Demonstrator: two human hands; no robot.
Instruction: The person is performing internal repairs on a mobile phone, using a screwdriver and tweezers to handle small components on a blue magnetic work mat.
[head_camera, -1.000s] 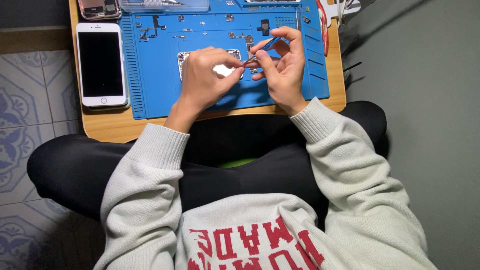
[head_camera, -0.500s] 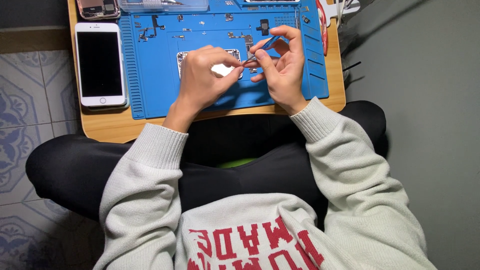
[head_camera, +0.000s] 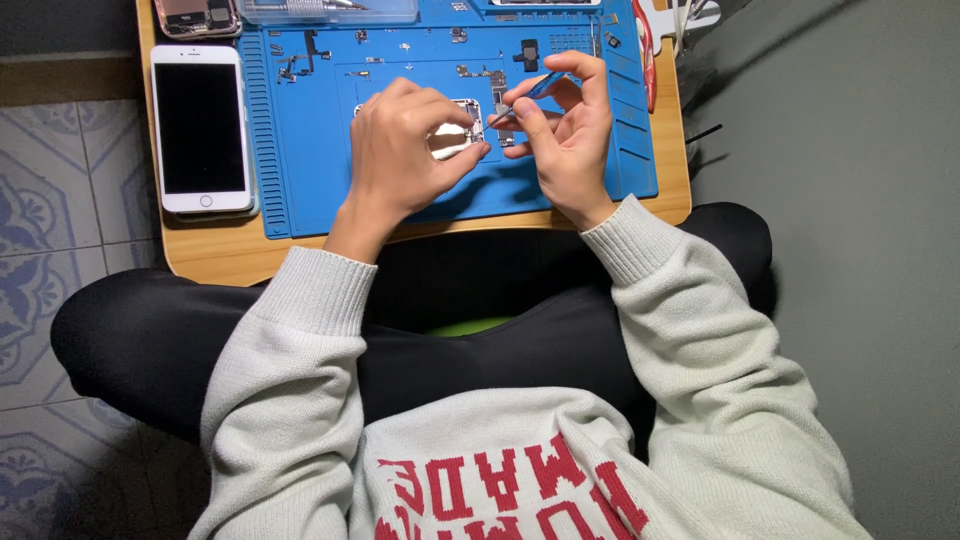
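On the blue repair mat (head_camera: 300, 190) my left hand (head_camera: 405, 150) presses down on a small silvery phone part (head_camera: 452, 140), its fingers curled over it. To its right, my right hand (head_camera: 565, 135) pinches a thin blue-handled tool (head_camera: 530, 95), whose tip points down-left at the edge of that part. Most of the part is hidden under my left fingers.
A white phone (head_camera: 200, 130) lies face up on the wooden board (head_camera: 200, 260), left of the mat. Several tiny screws and parts are scattered on the mat's far half. An opened phone body (head_camera: 195, 15) and a clear box (head_camera: 330, 10) sit at the top edge. My crossed legs are under the board.
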